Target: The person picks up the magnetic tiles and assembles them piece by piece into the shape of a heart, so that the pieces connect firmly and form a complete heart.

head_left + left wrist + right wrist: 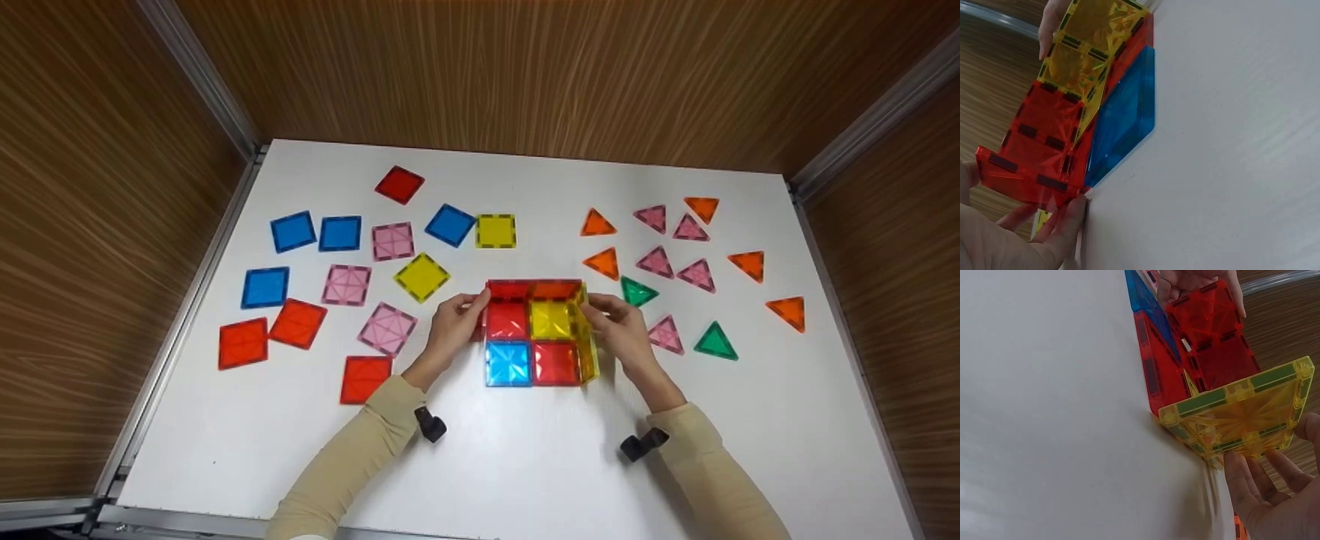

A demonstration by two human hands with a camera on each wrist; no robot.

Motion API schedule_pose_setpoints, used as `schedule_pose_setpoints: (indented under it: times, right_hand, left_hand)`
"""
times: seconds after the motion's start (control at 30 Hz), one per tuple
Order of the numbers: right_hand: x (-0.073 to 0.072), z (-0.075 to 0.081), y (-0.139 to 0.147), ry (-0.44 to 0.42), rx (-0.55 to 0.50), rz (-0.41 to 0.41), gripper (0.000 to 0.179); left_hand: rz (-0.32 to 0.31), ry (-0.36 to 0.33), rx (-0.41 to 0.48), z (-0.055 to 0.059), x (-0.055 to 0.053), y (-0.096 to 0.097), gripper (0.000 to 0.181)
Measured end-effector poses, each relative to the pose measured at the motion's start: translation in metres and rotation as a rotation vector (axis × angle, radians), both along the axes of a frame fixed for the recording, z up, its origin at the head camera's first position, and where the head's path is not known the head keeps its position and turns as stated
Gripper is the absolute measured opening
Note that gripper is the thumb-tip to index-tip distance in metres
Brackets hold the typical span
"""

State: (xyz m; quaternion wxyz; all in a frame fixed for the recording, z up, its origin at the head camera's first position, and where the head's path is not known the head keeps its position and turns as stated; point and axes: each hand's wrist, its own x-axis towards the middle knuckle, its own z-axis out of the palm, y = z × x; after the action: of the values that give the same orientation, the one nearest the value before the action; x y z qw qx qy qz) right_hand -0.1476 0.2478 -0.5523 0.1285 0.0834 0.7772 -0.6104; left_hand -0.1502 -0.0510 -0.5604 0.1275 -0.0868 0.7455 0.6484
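Note:
A box-like build of translucent magnetic tiles stands between both hands. Its floor shows a blue square tile (508, 364), a yellow one (550, 321) and two red ones. Along the back rises a red wall (534, 288), and on the right a yellow wall (1247, 413) two tiles long. My left hand (452, 330) holds a red tile (1022, 177) at the left back corner, thumb at its upper edge and fingers low on its outside. My right hand (622, 330) pinches the far part of the yellow wall, fingers on its outer face.
Loose square tiles in red, blue, pink and yellow lie to the left, including a red square (366, 379) near the left forearm. Orange, pink and green triangles, such as a green triangle (716, 341), lie to the right. Wood-patterned panels (480, 75) enclose the white table (480, 465).

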Motion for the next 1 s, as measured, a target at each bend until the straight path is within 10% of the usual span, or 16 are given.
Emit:
schedule_pose_setpoints:
  times: [0.43,0.7,1.0]
  right_hand:
    - [0.001,-0.001,-0.001,0.002,-0.008,-0.009,0.052]
    - [0.000,0.001,0.000,-0.005,-0.018,0.009,0.054]
    - [-0.001,0.000,0.000,0.001,-0.008,0.011,0.053]
  left_hand:
    - [-0.018,0.019,-0.098,0.010,-0.005,-0.005,0.050]
    - [-0.047,0.049,-0.210,0.025,-0.001,-0.042,0.056]
    - [-0.106,0.103,-0.617,0.029,0.016,-0.097,0.069]
